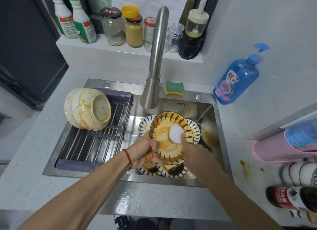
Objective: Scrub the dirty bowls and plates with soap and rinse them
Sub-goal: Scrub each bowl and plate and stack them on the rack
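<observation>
At the frame's centre, above the steel sink (221, 144), the left hand (144, 152) pinches the lower-left rim of a sauce-smeared ceramic plate with dark leaf marks (169, 140). The right hand (192, 152) holds a white round sponge (175, 133) against it; its fingers are blurred. Wet and greasy, the plate looks slippery and breakable; gripping the rim seems safest. Stained ribbed bowls (87, 108) wait mid-left.

Even, soft indoor light falls from above me. Glare glints off my wet sink (96, 175) rim. My right hand (192, 154) blurs; the wide lens bends the edges.
</observation>
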Demonstrator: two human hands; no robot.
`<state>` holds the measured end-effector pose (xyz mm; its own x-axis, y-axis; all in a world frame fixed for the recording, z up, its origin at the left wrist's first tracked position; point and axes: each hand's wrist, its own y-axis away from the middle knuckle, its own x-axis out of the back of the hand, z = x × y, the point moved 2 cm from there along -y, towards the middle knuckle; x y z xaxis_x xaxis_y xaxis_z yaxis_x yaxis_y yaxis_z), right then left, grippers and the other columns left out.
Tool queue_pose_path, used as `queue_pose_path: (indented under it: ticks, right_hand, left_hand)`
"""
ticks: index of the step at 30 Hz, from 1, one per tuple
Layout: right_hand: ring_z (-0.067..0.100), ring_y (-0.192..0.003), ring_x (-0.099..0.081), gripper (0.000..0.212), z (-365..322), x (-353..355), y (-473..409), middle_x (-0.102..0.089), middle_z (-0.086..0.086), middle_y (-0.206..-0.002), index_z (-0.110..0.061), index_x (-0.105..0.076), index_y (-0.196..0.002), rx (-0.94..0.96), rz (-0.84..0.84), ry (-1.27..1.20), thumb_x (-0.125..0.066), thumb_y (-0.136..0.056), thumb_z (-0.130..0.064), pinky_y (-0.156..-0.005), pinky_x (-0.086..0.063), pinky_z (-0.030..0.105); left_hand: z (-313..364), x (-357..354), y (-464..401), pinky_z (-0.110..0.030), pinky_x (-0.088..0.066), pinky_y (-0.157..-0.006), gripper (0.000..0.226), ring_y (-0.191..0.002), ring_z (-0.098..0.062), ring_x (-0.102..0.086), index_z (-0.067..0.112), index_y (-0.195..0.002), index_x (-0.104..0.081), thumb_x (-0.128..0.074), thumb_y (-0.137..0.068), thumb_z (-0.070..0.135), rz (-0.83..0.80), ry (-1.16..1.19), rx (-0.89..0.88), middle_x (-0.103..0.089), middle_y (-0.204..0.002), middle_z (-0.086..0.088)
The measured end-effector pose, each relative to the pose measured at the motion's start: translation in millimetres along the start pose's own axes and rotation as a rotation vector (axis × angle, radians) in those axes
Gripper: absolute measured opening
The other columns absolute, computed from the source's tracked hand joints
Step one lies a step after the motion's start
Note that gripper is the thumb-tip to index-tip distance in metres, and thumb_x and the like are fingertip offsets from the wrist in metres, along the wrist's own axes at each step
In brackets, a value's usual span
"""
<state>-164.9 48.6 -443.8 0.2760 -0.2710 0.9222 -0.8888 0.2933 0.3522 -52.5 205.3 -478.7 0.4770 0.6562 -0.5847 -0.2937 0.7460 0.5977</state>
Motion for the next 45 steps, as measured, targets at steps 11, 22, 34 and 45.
queue_pose_path:
  ticks: [11,22,34,45]
  right_hand:
    - [0.007,-0.063,-0.052,0.074,-23,-2,-4,-0.058,-0.006,-0.081,-0.025,-0.005,-0.161,0.022,0.004,-0.05,-0.048,-0.103,-0.012,-0.053,-0.037,0.021]
    - [0.014,-0.074,-0.056,0.077,-30,-14,30,-0.061,-0.006,-0.088,-0.032,0.0,-0.16,0.085,-0.018,-0.067,-0.049,-0.103,-0.014,-0.066,-0.048,0.032]
    - [0.005,-0.058,-0.051,0.066,0,0,19,-0.046,-0.007,-0.075,-0.023,-0.005,-0.164,-0.057,-0.001,0.107,-0.041,-0.108,-0.021,-0.051,-0.034,0.017]
    - [0.02,-0.06,-0.051,0.071,-47,12,11,-0.058,0.001,-0.074,-0.028,-0.001,-0.16,0.163,0.033,0.088,-0.043,-0.104,-0.021,-0.063,-0.049,0.035]
  left_hand:
    - [10,-9,16,-0.052,-0.065,-0.061,0.075,-0.112,-0.05,-0.066,0.021,-0.138,-0.045,-0.026,-0.083,-0.026,-0.02,-0.07,0.012,-0.051,-0.145,-0.026]
    - [14,-1,12,-0.054,-0.064,-0.06,0.085,-0.097,-0.046,-0.073,0.021,-0.149,-0.04,-0.028,-0.08,-0.028,-0.014,-0.082,-0.043,-0.055,-0.138,-0.022]
    - [20,1,8,-0.048,-0.061,-0.064,0.086,-0.094,-0.038,-0.064,0.027,-0.133,-0.049,-0.046,-0.059,-0.018,0.012,-0.161,-0.102,-0.057,-0.124,-0.019]
    - [7,4,10,-0.071,-0.056,-0.084,0.069,-0.119,-0.048,-0.063,0.007,-0.137,-0.05,-0.041,-0.074,-0.022,-0.107,0.114,-0.007,-0.065,-0.125,-0.023]
